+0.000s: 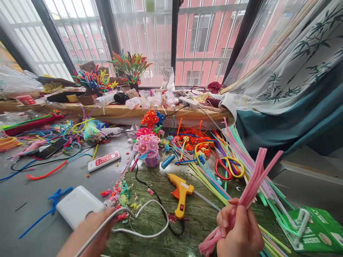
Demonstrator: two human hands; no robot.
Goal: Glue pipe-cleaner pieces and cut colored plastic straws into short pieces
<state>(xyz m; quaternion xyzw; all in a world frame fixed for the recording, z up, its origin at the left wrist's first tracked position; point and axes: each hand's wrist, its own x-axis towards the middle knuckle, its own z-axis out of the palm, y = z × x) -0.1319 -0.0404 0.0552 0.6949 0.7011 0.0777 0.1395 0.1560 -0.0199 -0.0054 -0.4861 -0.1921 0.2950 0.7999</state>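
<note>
My right hand (238, 228) is closed around a bundle of pink pipe cleaners (254, 175), which stick out above and below the fist. Low on the left, my left hand (92, 230) is beside a white power bank (80, 207). A white cable (150, 235) runs across that hand and loops to the right; blur hides whether its fingers grip anything. Between the hands lies a yellow hot glue gun (181, 194). Behind it stands a small striped pot (152, 159) filled with pink pipe-cleaner flowers (147, 143).
Red-and-yellow-handled scissors (230, 168) lie among loose pipe cleaners (214, 185) on the right. A green package (318, 228) sits at the lower right. A white remote (104, 160) and a blue twisted pipe cleaner (55, 200) are on the left. Plastic bottles (157, 100) line the windowsill.
</note>
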